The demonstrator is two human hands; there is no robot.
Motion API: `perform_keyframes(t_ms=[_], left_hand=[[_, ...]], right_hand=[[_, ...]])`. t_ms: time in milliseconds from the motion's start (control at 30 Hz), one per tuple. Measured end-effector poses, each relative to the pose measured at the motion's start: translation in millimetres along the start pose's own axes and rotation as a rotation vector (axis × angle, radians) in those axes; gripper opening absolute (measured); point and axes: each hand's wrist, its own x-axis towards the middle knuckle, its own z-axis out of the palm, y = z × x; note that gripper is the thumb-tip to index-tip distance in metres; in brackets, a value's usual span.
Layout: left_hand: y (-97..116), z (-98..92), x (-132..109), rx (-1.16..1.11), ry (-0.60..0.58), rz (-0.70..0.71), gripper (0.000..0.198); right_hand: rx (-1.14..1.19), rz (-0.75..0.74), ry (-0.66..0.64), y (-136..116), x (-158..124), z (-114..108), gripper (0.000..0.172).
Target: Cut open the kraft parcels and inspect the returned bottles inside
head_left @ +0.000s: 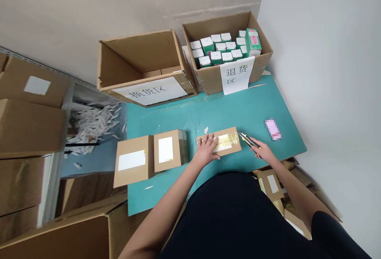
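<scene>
Now I am pinning the taped parcel (224, 141) flat under my open left hand (206, 149).
My right hand (263, 152) is gripping the utility knife (247, 140) at its right edge, bare teal table (253, 112) lying beyond.

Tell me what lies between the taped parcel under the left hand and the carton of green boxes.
Head view: only bare teal table top between parcel and carton; a small white scrap lies just left of that stretch.
</scene>
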Motion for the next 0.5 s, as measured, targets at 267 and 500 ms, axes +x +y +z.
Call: perform_keyframes(t_ms=[267, 500], left_hand=[[4.3, -3.7, -0.9, 0.005, 0.022, -0.009, 0.098], [7.8, -6.5, -2.6, 0.032, 0.033, -0.015, 0.098]], right_hand=[[0.013, 0.044, -0.065, 9.6, -9.6, -2.6, 0.073], [0.035, 0.043, -0.063, 17.8, -12.8, -1.1, 0.076]])
